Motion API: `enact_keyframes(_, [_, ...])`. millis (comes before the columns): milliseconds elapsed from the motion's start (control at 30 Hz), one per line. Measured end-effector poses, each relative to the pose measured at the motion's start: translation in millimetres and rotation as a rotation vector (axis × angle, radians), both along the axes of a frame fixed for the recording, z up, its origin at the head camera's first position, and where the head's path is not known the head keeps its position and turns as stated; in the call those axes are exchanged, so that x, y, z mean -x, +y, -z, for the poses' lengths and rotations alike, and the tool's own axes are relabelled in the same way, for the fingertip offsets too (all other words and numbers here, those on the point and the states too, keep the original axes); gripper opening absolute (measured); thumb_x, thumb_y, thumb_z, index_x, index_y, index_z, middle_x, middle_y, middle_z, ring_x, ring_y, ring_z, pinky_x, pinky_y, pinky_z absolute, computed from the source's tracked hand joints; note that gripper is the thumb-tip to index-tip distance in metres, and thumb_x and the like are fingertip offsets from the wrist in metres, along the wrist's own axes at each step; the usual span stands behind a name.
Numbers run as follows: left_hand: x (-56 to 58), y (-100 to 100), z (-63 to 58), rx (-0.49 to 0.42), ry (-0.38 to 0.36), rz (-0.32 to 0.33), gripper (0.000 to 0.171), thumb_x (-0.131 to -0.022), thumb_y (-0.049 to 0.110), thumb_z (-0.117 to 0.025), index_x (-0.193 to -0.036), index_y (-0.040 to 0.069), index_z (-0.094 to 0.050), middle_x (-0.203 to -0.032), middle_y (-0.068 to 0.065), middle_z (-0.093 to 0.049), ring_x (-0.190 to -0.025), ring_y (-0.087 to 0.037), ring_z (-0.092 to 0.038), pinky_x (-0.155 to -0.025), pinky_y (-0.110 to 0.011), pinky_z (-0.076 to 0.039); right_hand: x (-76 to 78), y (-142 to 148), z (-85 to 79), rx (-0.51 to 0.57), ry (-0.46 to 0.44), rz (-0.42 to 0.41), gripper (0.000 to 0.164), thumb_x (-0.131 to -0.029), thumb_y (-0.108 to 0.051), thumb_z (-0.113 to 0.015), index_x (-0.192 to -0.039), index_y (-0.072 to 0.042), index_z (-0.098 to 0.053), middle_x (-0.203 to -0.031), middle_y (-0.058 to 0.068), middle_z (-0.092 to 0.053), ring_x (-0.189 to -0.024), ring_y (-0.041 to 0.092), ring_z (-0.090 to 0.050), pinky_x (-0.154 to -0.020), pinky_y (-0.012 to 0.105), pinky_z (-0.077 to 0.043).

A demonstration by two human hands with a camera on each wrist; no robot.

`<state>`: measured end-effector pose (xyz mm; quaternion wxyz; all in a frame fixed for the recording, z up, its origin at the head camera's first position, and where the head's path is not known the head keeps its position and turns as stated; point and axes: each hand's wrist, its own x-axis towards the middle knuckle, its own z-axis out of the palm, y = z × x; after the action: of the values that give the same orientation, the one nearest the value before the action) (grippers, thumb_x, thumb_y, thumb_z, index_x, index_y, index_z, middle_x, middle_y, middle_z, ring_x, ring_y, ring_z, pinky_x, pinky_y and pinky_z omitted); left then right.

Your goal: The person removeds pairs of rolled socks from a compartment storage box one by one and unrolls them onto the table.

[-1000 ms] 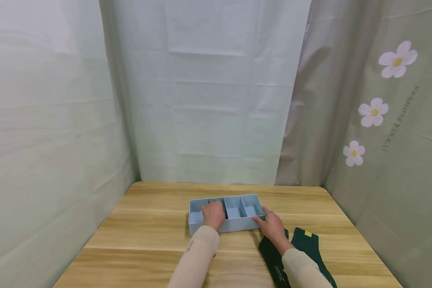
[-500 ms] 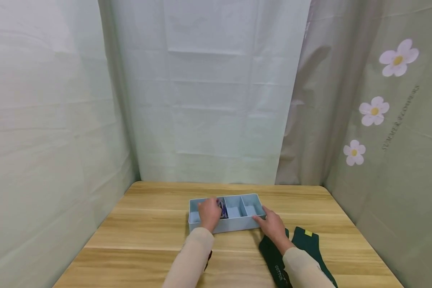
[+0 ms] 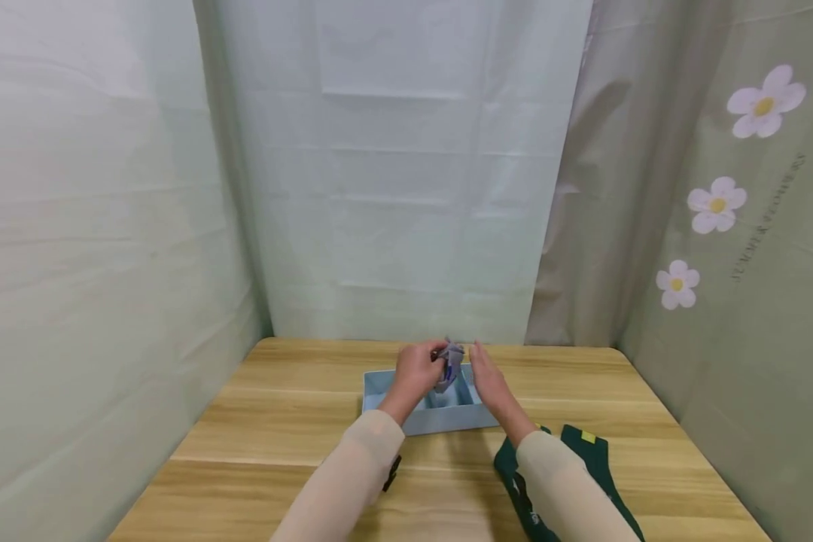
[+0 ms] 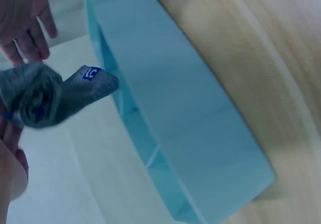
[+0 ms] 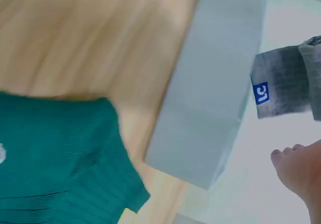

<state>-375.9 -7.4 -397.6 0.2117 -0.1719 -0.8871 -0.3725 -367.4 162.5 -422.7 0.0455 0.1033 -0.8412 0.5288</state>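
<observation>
My left hand [image 3: 416,374] grips a grey, partly rolled sock [image 3: 451,366] above the blue divided box [image 3: 450,421]. A loose end of the sock with a blue label sticks out of the roll in both wrist views. Facing it from the other side is my right hand [image 3: 491,385], its fingers straight and apart from the sock in the head view. The left wrist view has the right hand's fingers [image 4: 31,39] spread just beyond the roll. Part of the box's inside is hidden behind my hands.
Two dark green socks lie on the wooden table at the right; the outer sock [image 3: 591,458] has a yellow tag, and my right sleeve partly covers the inner sock [image 3: 511,474]. Pale curtains [image 3: 393,226] stand behind the table and along both sides.
My left hand has lifted the grey sock out of a box compartment and moved right. My right hand has let go of the box's right end and risen toward the sock.
</observation>
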Motion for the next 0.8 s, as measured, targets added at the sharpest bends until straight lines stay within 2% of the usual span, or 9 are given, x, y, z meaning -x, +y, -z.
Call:
enact_keyframes(133, [-3.4, 4, -10.2, -0.028, -0.059, 0.185, 0.025, -0.089, 0.004, -0.068, -0.111, 0.013, -0.076, -0.099, 0.001, -0.075, -0.088, -0.013, -0.069, -0.074, -0.029, -0.055, 5.3, 10, -9.7, 0.130, -0.048, -0.016, 0.089, -0.100, -0.067, -0.008, -0.154, 0.001, -0.027, -0.158, 0.022, -0.026, -0.147, 0.038, -0.019, -0.117, 0.056, -0.013])
enact_keyframes(200, [-4.6, 4, -12.6, -0.028, -0.077, 0.225, 0.026, -0.090, 0.004, -0.067, -0.112, 0.014, -0.076, -0.099, 0.003, -0.075, -0.088, -0.011, -0.068, -0.072, -0.027, -0.053, 6.3, 15, -11.0, 0.161, -0.062, -0.041, 0.090, -0.099, -0.068, -0.009, -0.151, 0.002, -0.035, -0.155, 0.022, -0.033, -0.145, 0.038, -0.026, -0.117, 0.055, -0.017])
enact_keyframes(267, [-5.5, 5, -13.1, -0.018, -0.058, 0.242, 0.027, -0.090, 0.002, -0.067, -0.113, 0.014, -0.076, -0.100, 0.002, -0.075, -0.086, -0.010, -0.067, -0.069, -0.026, -0.052, 5.5, 19, -11.1, 0.182, -0.095, -0.059, 0.090, -0.099, -0.068, -0.013, -0.145, 0.003, -0.044, -0.148, 0.025, -0.043, -0.136, 0.039, -0.042, -0.112, 0.052, -0.031])
enact_keyframes(333, [-5.3, 5, -11.4, 0.048, 0.026, 0.240, 0.027, -0.089, 0.001, -0.068, -0.112, 0.013, -0.076, -0.101, 0.002, -0.075, -0.085, -0.009, -0.068, -0.071, -0.025, -0.052, 4.0, 21, -11.1, 0.234, -0.160, -0.087, 0.085, -0.100, -0.068, -0.020, -0.139, 0.003, -0.049, -0.137, 0.024, -0.052, -0.116, 0.035, -0.058, -0.098, 0.046, -0.047])
enact_keyframes(433, [-4.9, 5, -6.8, 0.175, 0.188, 0.231, 0.024, -0.088, 0.001, -0.071, -0.109, 0.012, -0.077, -0.101, 0.001, -0.075, -0.089, -0.010, -0.069, -0.083, -0.030, -0.051, 1.5, 21, -10.7, 0.350, -0.257, -0.132, 0.074, -0.102, -0.061, -0.034, -0.138, 0.003, -0.046, -0.123, 0.019, -0.057, -0.094, 0.024, -0.065, -0.081, 0.038, -0.056])
enact_keyframes(533, [-5.3, 4, -0.6, 0.247, 0.253, 0.249, 0.024, -0.088, 0.002, -0.072, -0.109, 0.013, -0.077, -0.105, 0.001, -0.074, -0.098, -0.012, -0.069, -0.094, -0.037, -0.048, -1.1, 20, -9.7, 0.441, -0.299, -0.160, 0.061, -0.105, -0.045, -0.044, -0.143, 0.002, -0.040, -0.119, 0.016, -0.059, -0.087, 0.020, -0.068, -0.081, 0.037, -0.057])
enact_keyframes(600, [-6.8, 2, 4.3, 0.237, 0.194, 0.293, 0.026, -0.089, 0.004, -0.071, -0.112, 0.013, -0.076, -0.111, 0.000, -0.073, -0.105, -0.014, -0.067, -0.095, -0.036, -0.049, -3.0, 20, -8.1, 0.465, -0.299, -0.162, 0.055, -0.106, -0.033, -0.047, -0.145, 0.004, -0.037, -0.118, 0.017, -0.061, -0.088, 0.020, -0.069, -0.084, 0.038, -0.057])
enact_keyframes(667, [-8.6, 0, 9.5, 0.181, 0.087, 0.338, 0.028, -0.090, 0.007, -0.067, -0.117, 0.013, -0.075, -0.119, -0.001, -0.070, -0.112, -0.017, -0.063, -0.094, -0.036, -0.051, -4.9, 19, -6.3, 0.472, -0.303, -0.149, 0.047, -0.107, -0.023, -0.046, -0.143, 0.006, -0.039, -0.116, 0.017, -0.062, -0.088, 0.021, -0.069, -0.084, 0.037, -0.057])
enact_keyframes(800, [-13.3, -8, 17.8, 0.007, -0.078, 0.338, 0.033, -0.095, 0.018, -0.060, -0.125, 0.009, -0.069, -0.134, -0.008, -0.060, -0.124, -0.029, -0.055, -0.099, -0.046, -0.047, -7.4, 17, -3.0, 0.463, -0.295, -0.138, 0.039, -0.106, -0.011, -0.041, -0.140, 0.007, -0.042, -0.112, 0.014, -0.062, -0.091, 0.021, -0.069, -0.083, 0.035, -0.057])
